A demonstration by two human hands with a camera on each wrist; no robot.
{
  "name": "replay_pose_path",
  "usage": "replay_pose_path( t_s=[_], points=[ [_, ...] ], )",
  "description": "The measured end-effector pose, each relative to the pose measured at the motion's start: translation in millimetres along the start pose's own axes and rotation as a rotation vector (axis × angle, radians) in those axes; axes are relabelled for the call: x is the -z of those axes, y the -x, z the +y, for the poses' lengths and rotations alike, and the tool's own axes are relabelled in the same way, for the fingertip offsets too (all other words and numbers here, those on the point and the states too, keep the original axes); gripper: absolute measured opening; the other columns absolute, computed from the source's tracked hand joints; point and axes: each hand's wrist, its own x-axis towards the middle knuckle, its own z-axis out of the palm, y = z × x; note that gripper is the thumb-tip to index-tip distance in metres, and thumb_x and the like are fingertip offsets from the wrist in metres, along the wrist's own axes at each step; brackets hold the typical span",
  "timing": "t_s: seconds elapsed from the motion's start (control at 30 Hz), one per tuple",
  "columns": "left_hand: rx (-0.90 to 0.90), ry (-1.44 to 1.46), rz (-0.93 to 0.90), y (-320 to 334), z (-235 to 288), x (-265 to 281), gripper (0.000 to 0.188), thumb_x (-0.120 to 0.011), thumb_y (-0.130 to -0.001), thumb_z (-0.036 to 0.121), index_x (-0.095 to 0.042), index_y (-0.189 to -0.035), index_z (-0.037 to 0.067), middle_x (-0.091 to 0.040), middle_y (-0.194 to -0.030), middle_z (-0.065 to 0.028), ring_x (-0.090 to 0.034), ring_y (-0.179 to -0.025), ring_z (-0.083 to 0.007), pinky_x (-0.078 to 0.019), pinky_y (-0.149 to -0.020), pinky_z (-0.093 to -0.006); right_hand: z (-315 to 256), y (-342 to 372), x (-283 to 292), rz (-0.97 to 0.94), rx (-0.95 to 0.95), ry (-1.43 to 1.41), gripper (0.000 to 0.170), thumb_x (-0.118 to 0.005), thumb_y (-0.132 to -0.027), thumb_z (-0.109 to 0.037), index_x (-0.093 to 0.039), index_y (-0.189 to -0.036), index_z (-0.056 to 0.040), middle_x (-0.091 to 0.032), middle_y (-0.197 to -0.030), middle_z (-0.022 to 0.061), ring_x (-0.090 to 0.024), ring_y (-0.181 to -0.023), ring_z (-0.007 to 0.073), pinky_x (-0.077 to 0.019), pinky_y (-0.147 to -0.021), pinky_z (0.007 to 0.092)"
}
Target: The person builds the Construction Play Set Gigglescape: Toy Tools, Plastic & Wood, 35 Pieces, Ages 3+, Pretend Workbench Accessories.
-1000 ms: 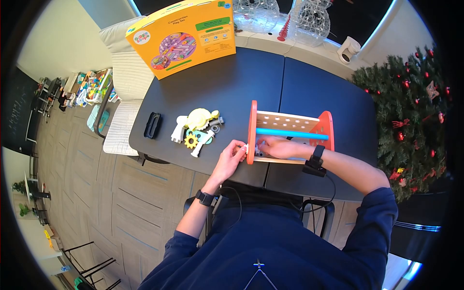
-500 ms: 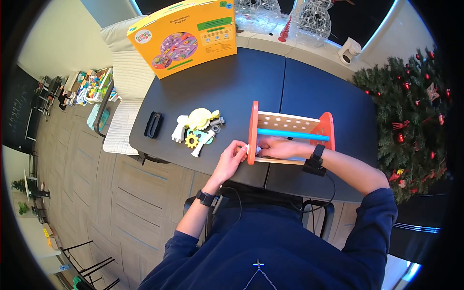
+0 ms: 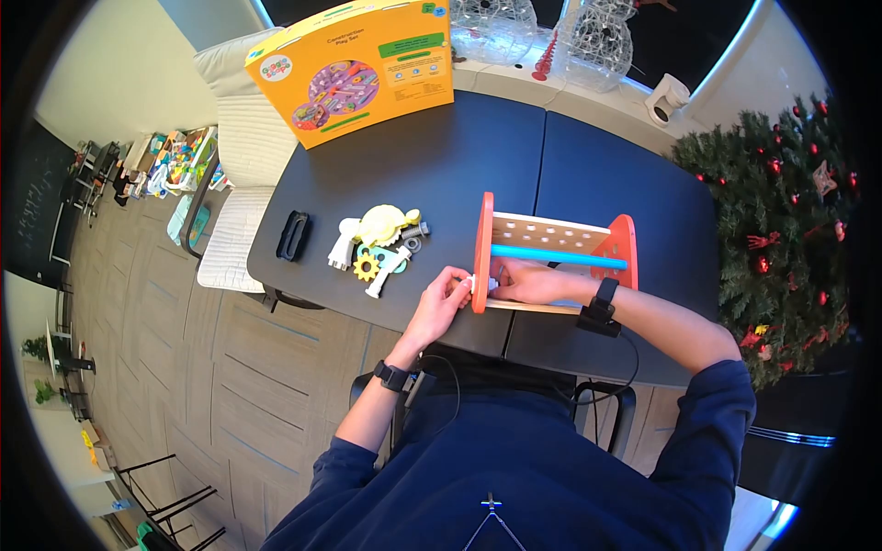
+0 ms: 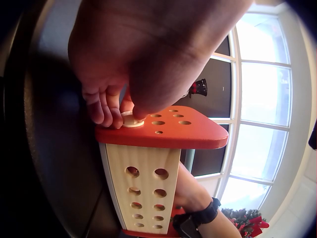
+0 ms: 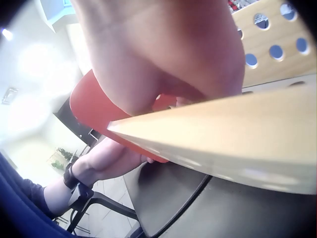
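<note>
And here at the near edge of the tabletop (image 3: 423, 165), right of centre, sits the wooden frame (image 3: 503, 234)! The left hand (image 3: 435, 308) pinches a pale piece (image 4: 132, 120) against the outside of the red end panel (image 3: 482, 241); inside, the right hand (image 3: 533, 282) appears to pinch a white piece (image 3: 493, 284). Looks like fastening, so the next move probably calls for a steady left, a turning right. Tight quarters: a blue rod (image 3: 556, 256) spans the frame. Toy parts (image 3: 381, 223) lie further left; a yellow carton (image 3: 413, 60) stands at the far-left edge.
</note>
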Motion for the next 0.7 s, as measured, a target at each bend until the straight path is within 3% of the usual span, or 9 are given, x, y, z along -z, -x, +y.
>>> replay_pose_path(
  t_s=[0.17, 0.27, 0.37, 0.47, 0.57, 0.7],
  points=[
    [0.0, -0.009, 0.004, 1, 0, 1, 0.022, -0.062, -0.112, 0.024, -0.065, -0.119, 0.003, -0.066, -0.087, -0.0002, -0.061, -0.082, -0.0074, -0.0535, -0.077, -0.0262, 21, -8, -7, 0.054, 0.085, 0.031, 0.045, -0.07, -0.103, -0.036, -0.056, -0.127, -0.0007, -0.071, -0.107, 0.0194, -0.069, -0.102, 0.0301, -0.0534, -0.084, 0.0441],
    [-0.004, -0.001, 0.001, 0, 1, 0, 0.021, -0.062, -0.112, 0.023, -0.065, -0.119, 0.003, -0.066, -0.087, -0.0002, -0.061, -0.082, -0.0074, -0.0536, -0.077, -0.0265, 5, 0, -3, 0.014, 0.022, -0.054, 0.045, -0.068, -0.104, -0.036, -0.056, -0.129, -0.001, -0.071, -0.109, 0.019, -0.069, -0.103, 0.0305, -0.0528, -0.088, 0.0448],
    [0.0, -0.019, 0.008, 1, 4, 0, 0.021, -0.062, -0.112, 0.023, -0.065, -0.119, 0.003, -0.067, -0.087, -0.0002, -0.061, -0.082, -0.0074, -0.0537, -0.077, -0.0267, 8, -1, -1, -0.025, -0.014, 0.037, 0.045, -0.068, -0.105, -0.036, -0.055, -0.13, -0.0013, -0.072, -0.108, 0.0182, -0.07, -0.104, 0.0297, -0.0533, -0.088, 0.0445],
    [0.001, -0.023, 0.013, 1, 3, 0, 0.021, -0.062, -0.112, 0.023, -0.065, -0.118, 0.003, -0.067, -0.086, -0.0001, -0.061, -0.081, -0.0074, -0.0537, -0.077, -0.0268, 16, -6, -5, 0.041, 0.093, 0.011, 0.042, -0.068, -0.105, -0.036, -0.057, -0.126, -0.0011, -0.072, -0.105, 0.0173, -0.07, -0.102, 0.0283, -0.0535, -0.088, 0.0437],
    [0.0, -0.017, 0.008, 0, 1, 0, 0.021, -0.062, -0.112, 0.023, -0.065, -0.119, 0.003, -0.067, -0.086, -0.0001, -0.061, -0.081, -0.0074, -0.0537, -0.077, -0.0266, -6, 5, 2, 0.002, -0.026, -0.016, 0.038, -0.067, -0.105, -0.034, -0.06, -0.123, -0.0005, -0.072, -0.107, 0.0167, -0.07, -0.1, 0.0271, -0.054, -0.086, 0.0429],
    [0.001, -0.014, 0.011, 0, -2, 0, 0.021, -0.062, -0.112, 0.023, -0.065, -0.118, 0.003, -0.066, -0.086, 0.0001, -0.06, -0.081, -0.0074, -0.0535, -0.076, -0.0267, 9, -3, -2, 0.015, 0.021, -0.02, 0.037, -0.067, -0.105, -0.033, -0.062, -0.123, 0.0001, -0.072, -0.108, 0.0158, -0.07, -0.099, 0.0265, -0.0544, -0.086, 0.0422]
  ],
)
